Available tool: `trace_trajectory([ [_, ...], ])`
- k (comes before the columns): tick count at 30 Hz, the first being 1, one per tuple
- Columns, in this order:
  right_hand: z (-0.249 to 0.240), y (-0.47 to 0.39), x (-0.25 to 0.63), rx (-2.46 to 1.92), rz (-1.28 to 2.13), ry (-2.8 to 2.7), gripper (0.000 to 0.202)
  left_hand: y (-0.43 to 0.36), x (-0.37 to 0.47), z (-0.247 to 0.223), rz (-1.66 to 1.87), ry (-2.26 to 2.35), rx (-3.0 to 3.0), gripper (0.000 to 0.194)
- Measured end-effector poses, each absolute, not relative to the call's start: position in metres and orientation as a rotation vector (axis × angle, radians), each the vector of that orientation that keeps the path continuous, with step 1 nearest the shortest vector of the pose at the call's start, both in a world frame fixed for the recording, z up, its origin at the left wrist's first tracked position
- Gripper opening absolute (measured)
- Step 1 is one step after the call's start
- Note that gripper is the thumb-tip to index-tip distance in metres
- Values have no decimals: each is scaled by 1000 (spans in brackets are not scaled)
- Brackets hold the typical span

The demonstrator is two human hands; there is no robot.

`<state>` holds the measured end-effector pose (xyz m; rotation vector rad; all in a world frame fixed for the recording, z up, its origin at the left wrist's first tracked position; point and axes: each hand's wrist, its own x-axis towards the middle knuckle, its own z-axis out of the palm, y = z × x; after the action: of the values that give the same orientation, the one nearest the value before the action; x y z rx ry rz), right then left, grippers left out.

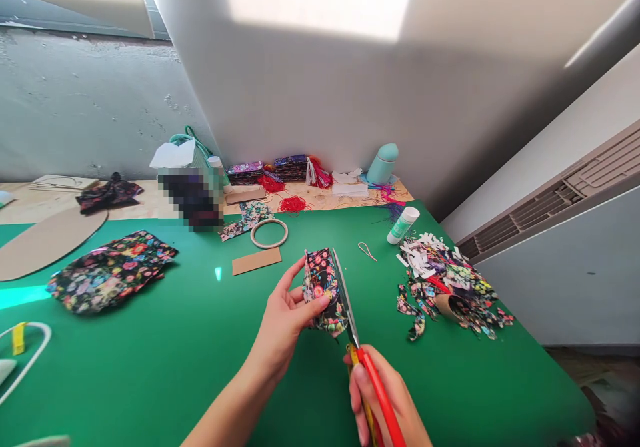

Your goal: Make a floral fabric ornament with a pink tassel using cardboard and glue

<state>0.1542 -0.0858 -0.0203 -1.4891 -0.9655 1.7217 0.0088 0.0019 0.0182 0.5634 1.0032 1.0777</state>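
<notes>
My left hand (pixel 283 320) pinches a piece of black floral fabric (pixel 319 275) between thumb and fingers, above the green table. The piece looks folded or layered, with a rough lower edge; whether it has backing inside is hidden. In my right hand (pixel 393 384) is a pair of scissors (pixel 381 394) with red handles. The scissor blades point up and away, lying along the right edge of the fabric and looking nearly closed. Something yellow (pixel 354 356) shows beside the red handle under my right fingers; I cannot make out what it is.
Right of my hands lies a heap of fabric and paper scraps (pixel 450 277), with a glue stick (pixel 403 225) behind it. Ahead are a brown card strip (pixel 257 261) and a tape ring (pixel 269 233). Floral fabric (pixel 113 270) and an oval board (pixel 50 240) lie left.
</notes>
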Motion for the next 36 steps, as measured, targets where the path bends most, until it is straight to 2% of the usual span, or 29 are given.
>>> trace_trajectory([
  [15, -10, -91, 146, -1565, 1636, -939, 56, 1, 13, 12, 1064, 1009, 576, 105],
  [36, -9, -87, 152, -1723, 1543, -1139, 55, 1, 13, 11, 1040, 1029, 582, 100],
])
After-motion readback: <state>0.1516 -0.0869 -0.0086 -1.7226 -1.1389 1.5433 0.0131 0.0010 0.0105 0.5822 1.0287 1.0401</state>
